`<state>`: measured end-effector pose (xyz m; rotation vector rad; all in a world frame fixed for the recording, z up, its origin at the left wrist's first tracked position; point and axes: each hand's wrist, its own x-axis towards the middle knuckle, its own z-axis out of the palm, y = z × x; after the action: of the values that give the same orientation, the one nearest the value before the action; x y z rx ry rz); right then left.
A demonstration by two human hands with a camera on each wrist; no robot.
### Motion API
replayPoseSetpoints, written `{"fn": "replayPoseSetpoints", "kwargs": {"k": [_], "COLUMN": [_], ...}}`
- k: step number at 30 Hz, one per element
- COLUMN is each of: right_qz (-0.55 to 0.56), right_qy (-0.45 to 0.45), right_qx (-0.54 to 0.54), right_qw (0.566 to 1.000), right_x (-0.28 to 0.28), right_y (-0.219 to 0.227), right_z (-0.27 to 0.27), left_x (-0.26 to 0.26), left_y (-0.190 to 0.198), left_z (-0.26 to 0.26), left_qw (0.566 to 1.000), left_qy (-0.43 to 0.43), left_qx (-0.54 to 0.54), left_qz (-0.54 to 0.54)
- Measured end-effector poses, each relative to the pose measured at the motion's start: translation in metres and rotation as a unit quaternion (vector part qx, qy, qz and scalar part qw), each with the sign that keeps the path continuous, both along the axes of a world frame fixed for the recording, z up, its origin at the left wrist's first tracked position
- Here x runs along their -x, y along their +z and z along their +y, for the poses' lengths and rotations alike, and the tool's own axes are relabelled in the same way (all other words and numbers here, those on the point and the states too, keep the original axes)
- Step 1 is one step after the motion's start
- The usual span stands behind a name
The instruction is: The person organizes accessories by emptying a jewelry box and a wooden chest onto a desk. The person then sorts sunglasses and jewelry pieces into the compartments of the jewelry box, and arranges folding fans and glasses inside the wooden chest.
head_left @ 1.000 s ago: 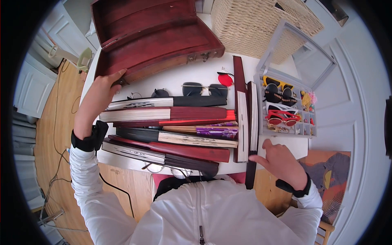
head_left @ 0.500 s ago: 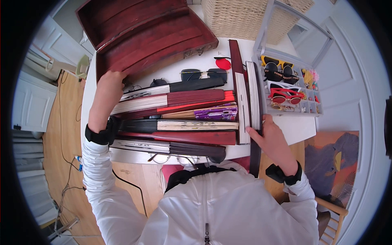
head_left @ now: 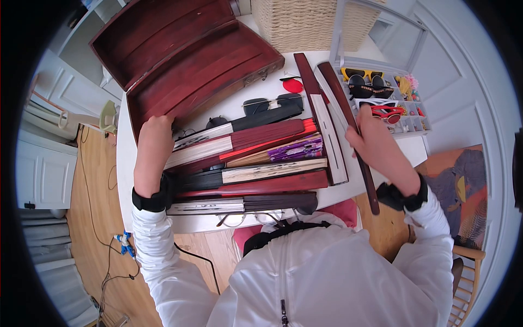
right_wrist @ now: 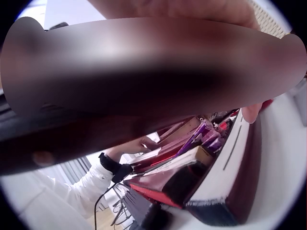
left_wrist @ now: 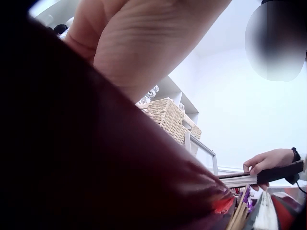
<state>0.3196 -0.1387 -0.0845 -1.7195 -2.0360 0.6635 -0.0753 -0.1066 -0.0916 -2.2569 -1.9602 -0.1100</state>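
My right hand (head_left: 378, 144) grips a closed dark folding fan (head_left: 368, 182) by its middle, at the right of the row. In the right wrist view, the fan's guard blocks much of the picture. Beside it stands another closed fan (head_left: 329, 139) with white paper and dark red sticks. At the near left corner of the open dark red wooden box (head_left: 190, 82), my left hand (head_left: 155, 144) has its fingers bent at the rim; its fingertips are hidden. Several closed fans (head_left: 261, 131), black, dark red and purple, lie crosswise between the hands.
Sunglasses (head_left: 272, 103) and a red-lensed pair (head_left: 292, 85) lie beyond the fans. Eyeglasses (head_left: 234, 220) sit at the near table edge. On the right is a lidded clear organizer (head_left: 406, 126) with sunglasses and trinkets. A wicker basket (head_left: 297, 27) stands behind.
My right hand has moved from the near end of the right-hand fan to its middle, grasped it and tilted it away from the neighbouring fan. My left hand stays by the box corner.
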Motion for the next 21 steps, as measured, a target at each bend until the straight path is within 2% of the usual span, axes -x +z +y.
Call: {"fn": "replayPoseSetpoints", "kwargs": {"k": [1, 2, 4, 5, 7, 10, 12, 14, 15, 19, 21], "right_qz": [0.024, 0.026, -0.056, -0.055, -0.128, -0.156, -0.171, -0.183, -0.181, -0.146, -0.067], "right_qy": [-0.016, -0.017, 0.033, 0.034, 0.055, 0.056, 0.053, 0.098, 0.084, 0.031, 0.015], "right_qx": [0.051, 0.052, -0.026, -0.028, -0.046, 0.012, -0.013, -0.015, 0.023, 0.023, -0.042], "right_qw": [0.998, 0.998, 0.998, 0.998, 0.989, 0.986, 0.984, 0.978, 0.980, 0.989, 0.997], "right_x": [0.012, 0.016, 0.020, 0.023, 0.030, 0.041, 0.040, 0.039, 0.042, 0.026, 0.025], "right_y": [0.012, 0.007, -0.011, -0.019, -0.031, -0.027, -0.032, -0.030, -0.024, -0.008, 0.016], "right_z": [0.008, 0.020, 0.045, 0.053, 0.065, 0.076, 0.082, 0.088, 0.088, 0.089, 0.075], "left_x": [0.001, 0.002, 0.002, 0.002, 0.004, 0.008, 0.010, 0.010, 0.009, 0.010, 0.014], "left_y": [0.000, 0.000, 0.000, 0.000, 0.001, 0.002, 0.000, 0.001, 0.002, 0.002, 0.002], "left_z": [-0.001, -0.001, -0.001, -0.001, -0.001, 0.000, 0.004, 0.005, 0.005, 0.003, 0.001], "left_qw": [1.000, 1.000, 1.000, 1.000, 1.000, 0.999, 0.999, 0.999, 0.999, 0.999, 0.998], "left_qy": [0.001, -0.006, -0.015, -0.014, -0.010, -0.033, -0.042, -0.040, -0.040, -0.017, -0.049], "left_qx": [0.002, -0.002, -0.009, -0.008, -0.009, -0.001, 0.005, 0.014, 0.017, 0.027, 0.048], "left_qz": [0.002, -0.006, -0.012, -0.020, -0.027, -0.019, 0.017, 0.023, 0.028, 0.023, -0.012]}}
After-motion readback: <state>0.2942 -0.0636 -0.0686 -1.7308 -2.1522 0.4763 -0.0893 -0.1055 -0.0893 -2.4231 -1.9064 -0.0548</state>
